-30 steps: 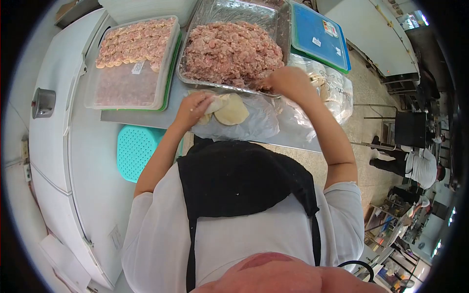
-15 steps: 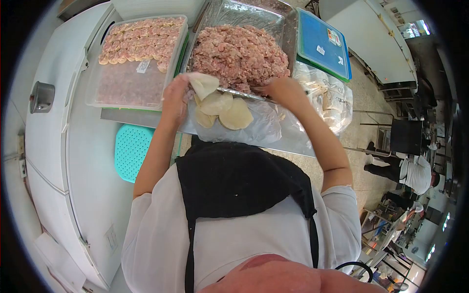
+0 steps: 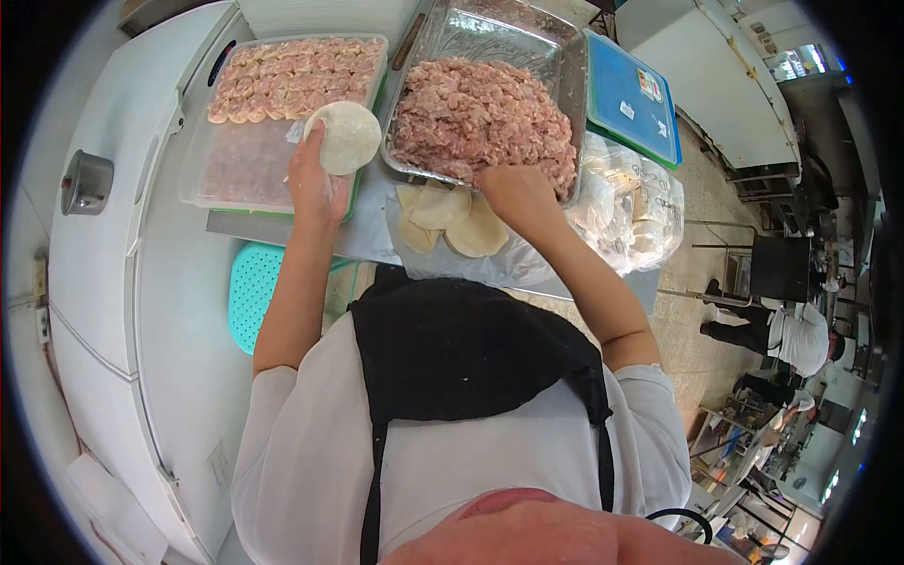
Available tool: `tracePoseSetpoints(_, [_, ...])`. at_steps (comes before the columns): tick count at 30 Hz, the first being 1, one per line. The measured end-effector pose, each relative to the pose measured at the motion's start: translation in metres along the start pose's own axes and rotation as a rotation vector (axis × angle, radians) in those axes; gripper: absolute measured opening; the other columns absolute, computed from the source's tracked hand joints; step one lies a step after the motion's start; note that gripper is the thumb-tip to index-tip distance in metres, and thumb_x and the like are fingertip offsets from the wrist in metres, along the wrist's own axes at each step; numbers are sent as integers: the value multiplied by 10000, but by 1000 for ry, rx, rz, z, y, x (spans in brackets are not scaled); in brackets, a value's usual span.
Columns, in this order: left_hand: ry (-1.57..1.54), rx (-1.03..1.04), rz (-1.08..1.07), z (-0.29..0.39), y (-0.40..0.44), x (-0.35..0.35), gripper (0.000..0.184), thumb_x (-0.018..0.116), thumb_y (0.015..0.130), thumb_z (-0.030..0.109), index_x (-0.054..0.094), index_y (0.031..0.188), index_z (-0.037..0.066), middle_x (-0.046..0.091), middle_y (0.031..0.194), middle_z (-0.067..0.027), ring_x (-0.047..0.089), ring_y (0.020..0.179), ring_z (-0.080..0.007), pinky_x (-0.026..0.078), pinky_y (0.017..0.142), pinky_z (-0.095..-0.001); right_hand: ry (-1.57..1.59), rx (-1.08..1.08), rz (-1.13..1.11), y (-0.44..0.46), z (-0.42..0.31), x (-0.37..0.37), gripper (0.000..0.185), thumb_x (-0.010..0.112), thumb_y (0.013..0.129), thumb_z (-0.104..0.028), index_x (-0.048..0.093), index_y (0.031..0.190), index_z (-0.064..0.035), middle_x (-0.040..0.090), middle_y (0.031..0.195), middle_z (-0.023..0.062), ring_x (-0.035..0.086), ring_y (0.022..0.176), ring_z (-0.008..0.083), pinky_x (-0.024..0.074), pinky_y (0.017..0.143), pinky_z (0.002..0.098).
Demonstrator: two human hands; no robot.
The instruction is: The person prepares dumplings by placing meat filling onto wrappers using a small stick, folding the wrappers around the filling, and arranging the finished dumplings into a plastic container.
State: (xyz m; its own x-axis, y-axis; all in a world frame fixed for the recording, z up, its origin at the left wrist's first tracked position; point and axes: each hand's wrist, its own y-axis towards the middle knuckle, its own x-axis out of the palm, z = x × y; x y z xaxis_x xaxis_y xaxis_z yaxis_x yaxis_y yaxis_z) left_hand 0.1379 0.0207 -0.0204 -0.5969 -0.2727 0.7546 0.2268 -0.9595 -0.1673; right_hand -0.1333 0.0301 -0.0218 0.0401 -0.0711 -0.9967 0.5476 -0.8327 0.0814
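My left hand [image 3: 311, 179] holds up a round, pale dumpling wrapper [image 3: 350, 138] by its left edge, spread flat. It hovers over the right side of a clear plastic tray [image 3: 196, 181] with rows of filled dumplings [image 3: 297, 75]. My right hand [image 3: 520, 196] is at the near edge of a metal pan [image 3: 508, 28] heaped with minced meat filling [image 3: 485, 113]. Its fingers are curled down against the meat, and whatever they grip is hidden. Just left of that hand, several loose wrappers [image 3: 476, 235] overlap on a plastic bag [image 3: 518, 273].
A blue lid [image 3: 621, 89] lies right of the pan, with clear bags of pale rounds [image 3: 626, 193] nearer me. A turquoise stool [image 3: 254, 294] stands below the table's left part. One metal pot [image 3: 87, 183] is far left. Another person [image 3: 800, 339] works at far right.
My left hand has turned the drooping wrapper out flat and moved it left and up, off the loose wrappers. My right hand has shifted slightly left and down along the pan's near edge.
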Motion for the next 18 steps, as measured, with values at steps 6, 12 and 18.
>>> tracePoseSetpoints(6, [150,72,23,1,4,-15,311,575,917,90,514,1199,-26,626,1124,-141,635,1019,-262,538,883,-385,102,52,-6,33,0,-8,160,552,776,-135,658,703,-39,655,685,163,671,668,317,527,587,429])
tracePoseSetpoints(12, [74,131,69,2,9,-10,306,571,919,91,513,1197,-23,602,1168,-156,607,1075,-260,518,918,-392,141,82,-163,33,-12,5,240,527,872,-220,660,783,-42,674,773,155,667,780,335,517,685,445])
tracePoseSetpoints(18, [-54,-55,-86,-38,16,27,331,461,977,183,479,1239,-19,574,1225,-152,560,1147,-280,445,1006,-428,698,311,-35,5,27,-32,353,492,946,-306,637,965,15,653,773,189,641,767,334,477,714,404])
